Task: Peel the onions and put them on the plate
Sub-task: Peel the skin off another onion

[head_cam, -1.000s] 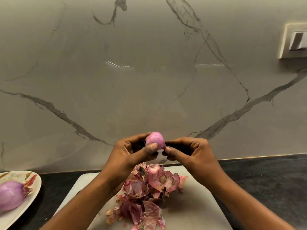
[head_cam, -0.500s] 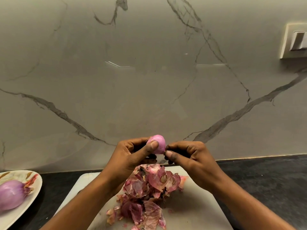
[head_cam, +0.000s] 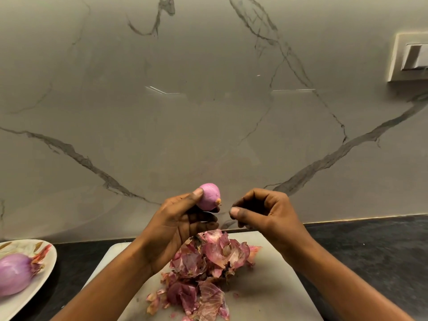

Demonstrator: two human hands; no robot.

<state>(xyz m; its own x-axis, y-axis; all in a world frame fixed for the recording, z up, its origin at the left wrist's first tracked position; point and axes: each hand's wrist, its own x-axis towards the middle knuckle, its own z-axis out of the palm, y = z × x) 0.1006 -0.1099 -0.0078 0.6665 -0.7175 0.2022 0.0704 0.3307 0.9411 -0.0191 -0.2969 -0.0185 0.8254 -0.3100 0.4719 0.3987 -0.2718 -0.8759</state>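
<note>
One peeled purple onion (head_cam: 14, 274) lies on the patterned white plate (head_cam: 47, 267) at far left, nearer the left hand (head_cam: 176, 225), which pinches a small glossy pink onion (head_cam: 208, 199) aloft, its axis roughly level, root nub pointing right toward the right hand (head_cam: 261, 212), fingers curled thumb-to-forefinger; whether they hold skin is unclear.
</note>
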